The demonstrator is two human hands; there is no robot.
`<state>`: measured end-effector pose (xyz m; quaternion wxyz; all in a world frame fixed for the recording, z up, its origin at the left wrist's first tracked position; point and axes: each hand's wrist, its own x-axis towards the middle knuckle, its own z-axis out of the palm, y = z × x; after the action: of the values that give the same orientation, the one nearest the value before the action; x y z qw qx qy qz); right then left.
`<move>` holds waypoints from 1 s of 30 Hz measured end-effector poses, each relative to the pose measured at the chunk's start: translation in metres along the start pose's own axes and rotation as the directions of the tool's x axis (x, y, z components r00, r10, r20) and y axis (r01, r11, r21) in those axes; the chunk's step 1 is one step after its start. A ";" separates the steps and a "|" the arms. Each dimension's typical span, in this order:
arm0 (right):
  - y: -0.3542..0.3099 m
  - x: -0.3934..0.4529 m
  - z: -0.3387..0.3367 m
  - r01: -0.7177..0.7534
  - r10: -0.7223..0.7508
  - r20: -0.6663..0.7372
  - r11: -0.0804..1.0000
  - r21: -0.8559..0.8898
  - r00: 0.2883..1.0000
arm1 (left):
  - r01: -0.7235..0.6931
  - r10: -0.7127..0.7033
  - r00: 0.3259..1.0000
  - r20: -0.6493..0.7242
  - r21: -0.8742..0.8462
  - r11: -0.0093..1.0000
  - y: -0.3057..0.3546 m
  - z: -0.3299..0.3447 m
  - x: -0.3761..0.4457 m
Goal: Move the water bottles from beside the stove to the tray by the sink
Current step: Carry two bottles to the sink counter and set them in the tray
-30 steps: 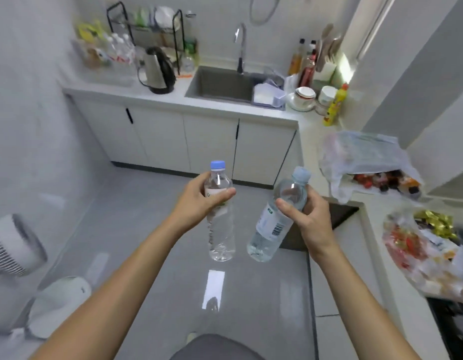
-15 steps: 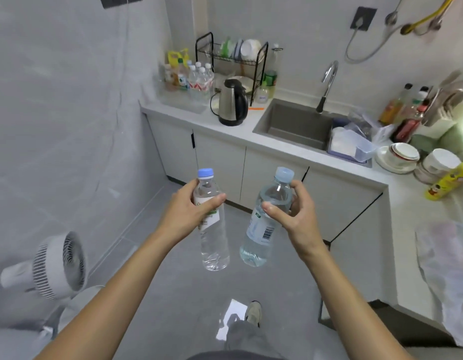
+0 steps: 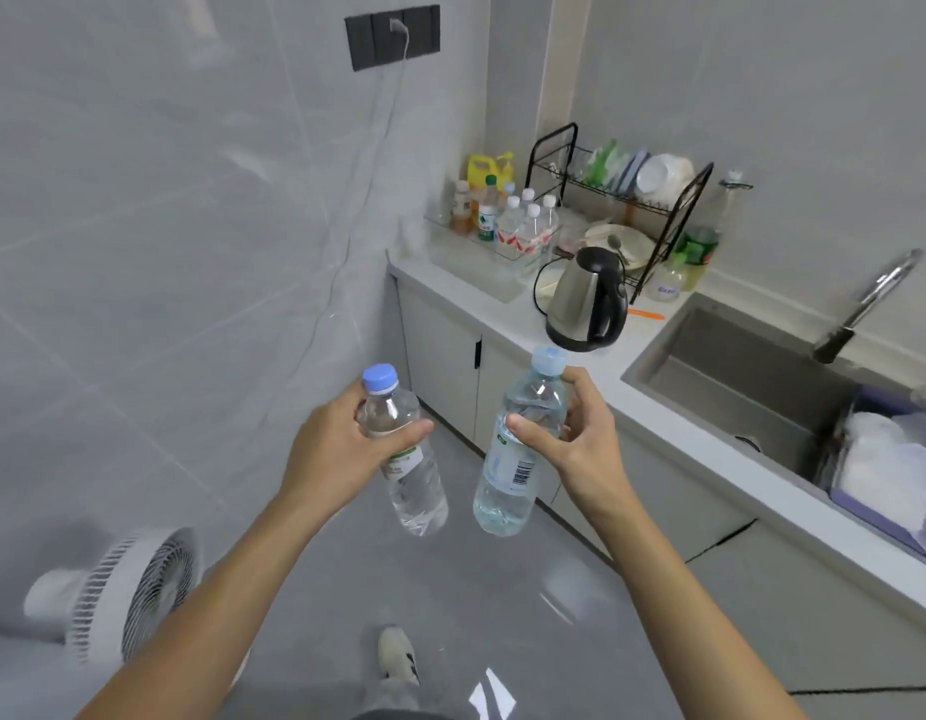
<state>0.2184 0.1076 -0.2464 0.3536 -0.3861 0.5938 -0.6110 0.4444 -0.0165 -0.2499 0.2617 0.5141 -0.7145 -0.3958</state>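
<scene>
Bottles — two of them, clear, with blue caps — are held in the air above the floor, in front of the white cabinets. The left bottle [image 3: 403, 449] has a darker blue cap and a label with a green edge; the left hand [image 3: 346, 449] wraps round its upper half, thumb across the front, and the bottle tilts with its base toward the right. The right bottle [image 3: 520, 444] has a paler cap and a barcode on its label; the right hand [image 3: 580, 444] grips it near the shoulder, thumb in front and fingers behind, and it hangs almost upright. The two bottles are close but apart, their bases nearest each other.

Beyond them, on the counter [image 3: 507, 317], stands a steel kettle [image 3: 585, 301] with a black handle. Behind the kettle, in the corner by the wall, a clear tray [image 3: 481, 262] holds several small bottles with white caps, crowded toward its far end; its near part is bare. Just right of the tray is a black dish rack [image 3: 622, 200] with plates and bowls. The sink [image 3: 736, 376] lies to the right of the kettle, with its tap [image 3: 866, 309] over it.

A white fan [image 3: 123, 595] stands on the floor at lower left — and a shoe [image 3: 397, 654] shows below the arms.
</scene>
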 end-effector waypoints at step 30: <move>0.051 0.596 0.028 0.005 -0.028 -0.189 0.993 -0.116 0.982 | -0.179 0.173 0.983 0.064 0.103 0.978 0.050 0.051 0.618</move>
<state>-0.0272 -0.4377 -0.2666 0.2672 -0.3505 0.6560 -0.6127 0.1711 -0.5755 -0.2566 0.2479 0.4513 -0.7845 -0.3456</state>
